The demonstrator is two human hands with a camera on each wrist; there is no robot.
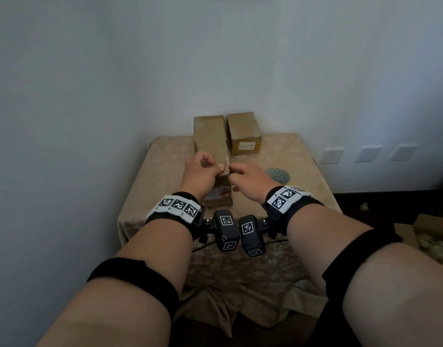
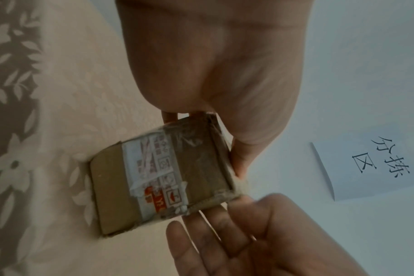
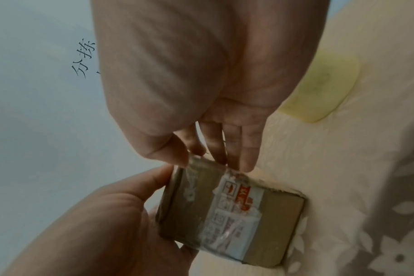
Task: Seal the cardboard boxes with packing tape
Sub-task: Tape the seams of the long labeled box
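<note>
A long brown cardboard box [image 1: 210, 141] lies on the table [image 1: 303, 176], its near end bearing a white and red label [image 2: 151, 168]. Wrinkled clear tape [image 2: 194, 138] runs over the top edge of that end. My left hand [image 1: 214, 167] grips the box's near top edge, thumb [image 2: 239, 158] on top and fingers down the left side. My right hand [image 1: 236, 171] touches the top right corner with straight fingers [image 3: 248, 158] lying on the taped edge [image 3: 194, 186]. A smaller brown box [image 1: 244, 132] stands behind, to the right.
A round flat disc [image 1: 278, 175] lies on the patterned cloth just right of my right hand. A paper sign [image 2: 371, 164] hangs on the wall behind. An open carton [image 1: 425, 229] sits on the floor at the right. The table stands in a corner of white walls.
</note>
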